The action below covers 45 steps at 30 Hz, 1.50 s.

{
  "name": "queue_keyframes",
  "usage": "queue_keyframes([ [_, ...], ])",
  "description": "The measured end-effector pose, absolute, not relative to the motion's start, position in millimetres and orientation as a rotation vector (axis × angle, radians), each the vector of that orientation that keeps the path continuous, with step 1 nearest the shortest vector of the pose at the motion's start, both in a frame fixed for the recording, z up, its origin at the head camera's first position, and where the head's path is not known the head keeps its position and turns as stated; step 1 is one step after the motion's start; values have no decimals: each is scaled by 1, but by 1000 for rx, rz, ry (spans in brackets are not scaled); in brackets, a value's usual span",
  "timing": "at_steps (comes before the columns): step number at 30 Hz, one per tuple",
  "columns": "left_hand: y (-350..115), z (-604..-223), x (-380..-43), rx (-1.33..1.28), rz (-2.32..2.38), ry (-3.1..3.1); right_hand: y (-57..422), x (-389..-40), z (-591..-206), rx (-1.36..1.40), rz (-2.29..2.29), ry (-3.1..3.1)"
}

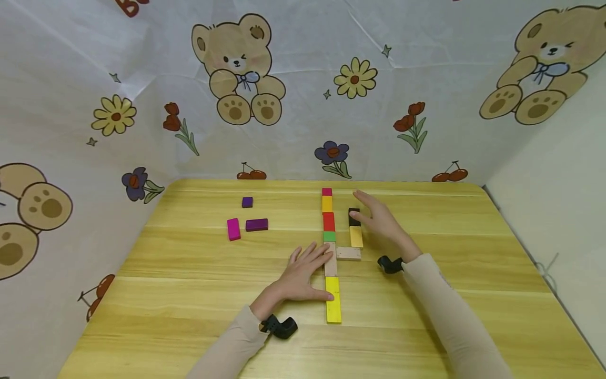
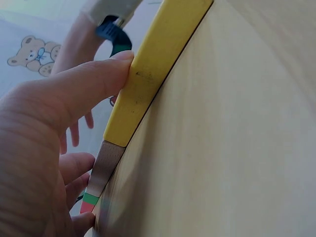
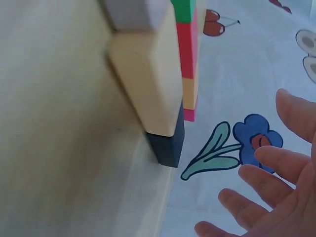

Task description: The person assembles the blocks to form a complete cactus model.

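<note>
My left hand (image 1: 299, 277) lies spread along a column of blocks. Its thumb touches the long yellow block (image 1: 333, 310), while its fingertips rest at the plain wooden block (image 1: 331, 268). Above these, the column continues with a green block (image 1: 329, 236), a red block (image 1: 329, 221), an orange-yellow block (image 1: 327, 203) and a pinkish-red block (image 1: 326, 191). Fingers apart and holding nothing, my right hand (image 1: 382, 223) hovers beside the black block (image 1: 352, 221). That block meets a light yellow block (image 1: 356, 237), which joins a sideways wooden block (image 1: 349, 253).
Left of the column lie a small dark purple cube (image 1: 247, 202), a purple block (image 1: 256, 225) and a magenta block (image 1: 234, 229). A bear-printed cloth (image 1: 303, 126) hangs behind the wooden table (image 1: 189, 295). Each wrist wears a black camera.
</note>
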<state>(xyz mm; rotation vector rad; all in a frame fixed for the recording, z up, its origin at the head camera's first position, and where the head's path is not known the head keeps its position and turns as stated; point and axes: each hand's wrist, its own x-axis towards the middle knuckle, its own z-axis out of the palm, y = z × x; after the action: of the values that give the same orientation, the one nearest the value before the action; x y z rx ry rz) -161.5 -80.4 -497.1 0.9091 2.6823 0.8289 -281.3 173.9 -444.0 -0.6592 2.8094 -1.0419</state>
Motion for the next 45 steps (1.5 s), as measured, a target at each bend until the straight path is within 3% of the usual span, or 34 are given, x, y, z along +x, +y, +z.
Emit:
queue_keyframes([
  [13,-79,-496,-162,892,827,2681,187,-227,-461,-688,-986,2708],
  [34,-84,-489,-163,821,959,2684,185,-216,-478,-734,-798,2740],
  [39,-100,-477,-173,708,1174,2745,186,-216,-479,-727,-796,2735],
  [45,-140,-465,-192,381,1417,2933,187,-216,-481,-720,-793,2742],
])
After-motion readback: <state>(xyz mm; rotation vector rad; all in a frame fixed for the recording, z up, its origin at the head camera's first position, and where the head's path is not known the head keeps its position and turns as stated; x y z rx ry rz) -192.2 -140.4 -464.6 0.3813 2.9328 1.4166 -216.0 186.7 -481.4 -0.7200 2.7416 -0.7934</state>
